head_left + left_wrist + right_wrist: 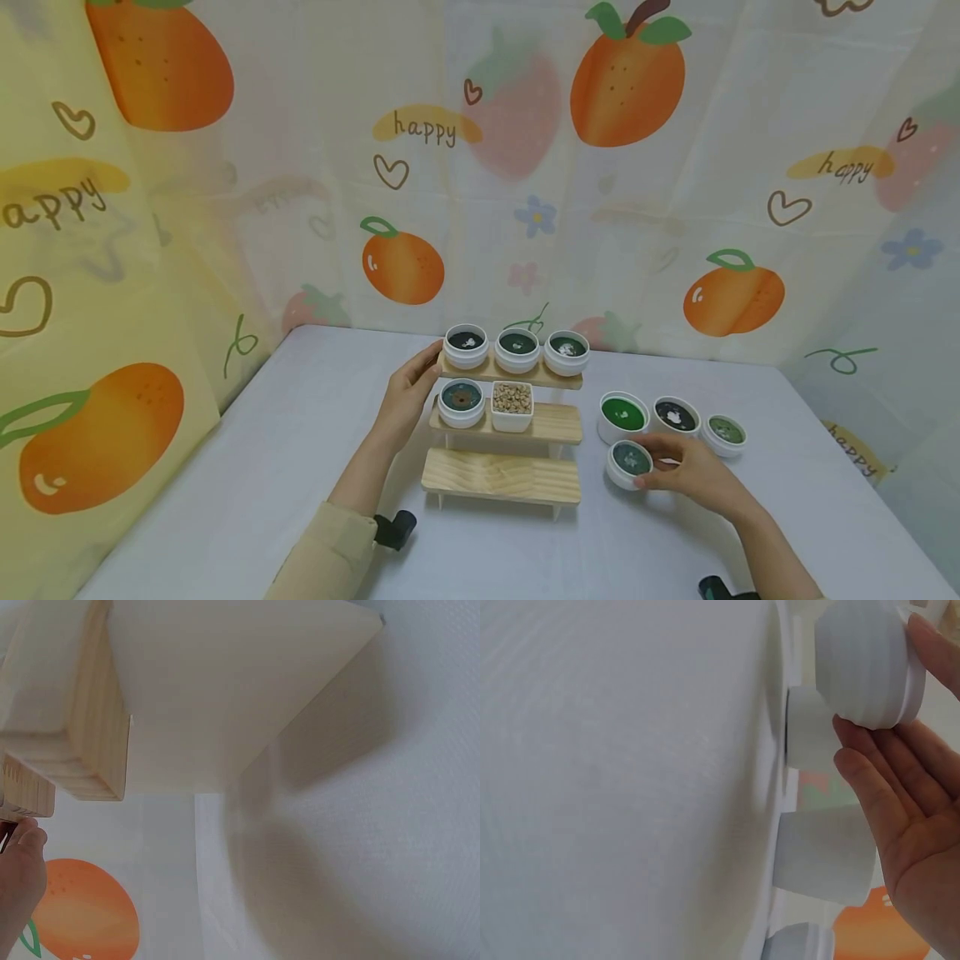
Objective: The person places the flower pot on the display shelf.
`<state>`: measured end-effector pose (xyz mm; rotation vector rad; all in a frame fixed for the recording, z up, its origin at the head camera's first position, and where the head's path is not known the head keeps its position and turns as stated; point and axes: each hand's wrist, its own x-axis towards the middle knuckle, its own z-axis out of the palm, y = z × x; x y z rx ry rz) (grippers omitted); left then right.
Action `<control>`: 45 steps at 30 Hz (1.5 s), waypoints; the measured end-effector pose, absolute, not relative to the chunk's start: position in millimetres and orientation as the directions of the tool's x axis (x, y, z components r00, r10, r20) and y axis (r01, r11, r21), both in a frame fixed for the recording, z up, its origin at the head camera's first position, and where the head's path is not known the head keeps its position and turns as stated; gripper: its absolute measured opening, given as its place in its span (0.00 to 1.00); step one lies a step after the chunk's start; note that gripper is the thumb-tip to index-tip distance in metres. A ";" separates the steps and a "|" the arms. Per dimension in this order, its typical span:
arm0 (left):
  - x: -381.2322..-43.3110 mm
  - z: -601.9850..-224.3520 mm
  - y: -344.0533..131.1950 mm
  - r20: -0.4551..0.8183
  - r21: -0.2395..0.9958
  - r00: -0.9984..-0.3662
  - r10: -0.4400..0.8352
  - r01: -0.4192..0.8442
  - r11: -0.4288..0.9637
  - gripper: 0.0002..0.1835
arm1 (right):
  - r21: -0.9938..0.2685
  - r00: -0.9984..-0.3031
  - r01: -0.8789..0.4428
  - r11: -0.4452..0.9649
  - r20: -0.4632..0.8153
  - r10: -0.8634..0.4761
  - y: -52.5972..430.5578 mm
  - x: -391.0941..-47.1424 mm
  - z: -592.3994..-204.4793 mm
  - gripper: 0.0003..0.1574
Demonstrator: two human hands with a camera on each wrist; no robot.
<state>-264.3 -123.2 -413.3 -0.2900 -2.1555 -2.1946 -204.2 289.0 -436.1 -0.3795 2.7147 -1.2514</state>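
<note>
A three-tier wooden display stand (501, 473) stands mid-table on white legs. My left hand (406, 394) holds the left end of its top tier; in the left wrist view the fingertips of that hand (21, 859) are at the board's end. My right hand (693, 471) grips a small round white cup (630, 464) with a dark green filling, thumb on one side and fingers on the other. The right wrist view has this cup (866, 664) raised off the table. Behind it are a green-filled cup (623, 414), a dark-filled cup (677, 416) and a smaller green cup (725, 434).
Three white cups (517, 350) line the top tier. On the middle tier are a round dark-filled cup (461, 403) and a square cup of tan bits (512, 406). A white cloth covers the table (247, 467). A fruit-print curtain (315, 250) hangs behind.
</note>
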 end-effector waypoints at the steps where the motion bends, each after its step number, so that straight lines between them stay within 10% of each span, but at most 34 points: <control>1: -264.3 -413.2 -123.1 0.169 0.986 -0.981 0.093 0.167 -0.023 0.26 | -0.760 -0.959 -0.183 0.623 -0.002 -0.284 288.9 -204.0 -434.9 0.37; 45: -264.6 -414.0 -123.1 0.172 0.985 -0.982 0.084 0.172 -0.008 0.26 | -0.787 -0.958 -0.258 0.561 0.133 -0.253 244.3 -208.6 -377.1 0.34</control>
